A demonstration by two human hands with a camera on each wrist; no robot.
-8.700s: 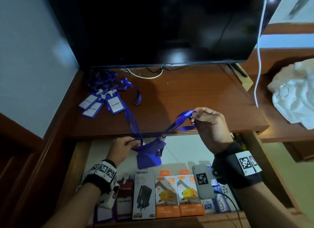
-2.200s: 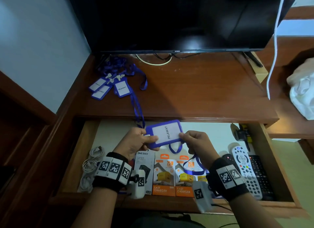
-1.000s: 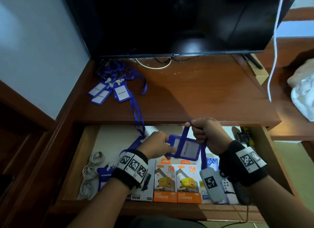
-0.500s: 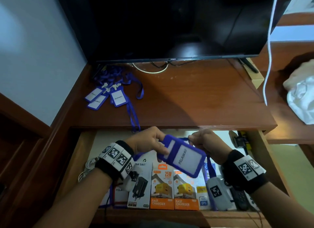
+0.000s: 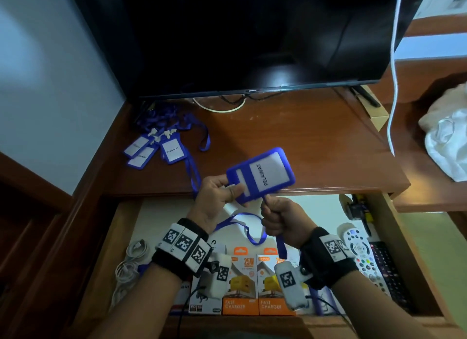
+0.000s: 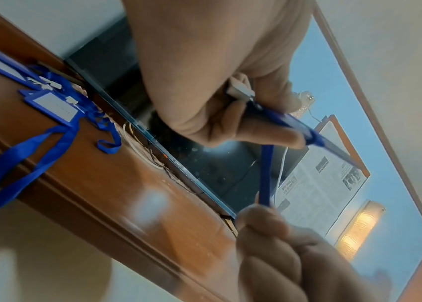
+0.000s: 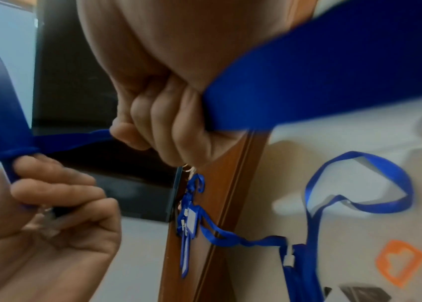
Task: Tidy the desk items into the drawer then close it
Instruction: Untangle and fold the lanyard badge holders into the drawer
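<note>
Head view shows the left hand [image 5: 216,196] pinching the badge holder [image 5: 261,174] and the right hand [image 5: 280,218] fisted on its lanyard [image 5: 249,234], whose slack loop could snag on the charger boxes [image 5: 257,285] in the drawer [image 5: 394,250].

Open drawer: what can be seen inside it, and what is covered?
The open drawer holds two orange charger boxes, white cables, a white remote and a dark remote. Wrists and cameras cover other boxes at the front.
</note>
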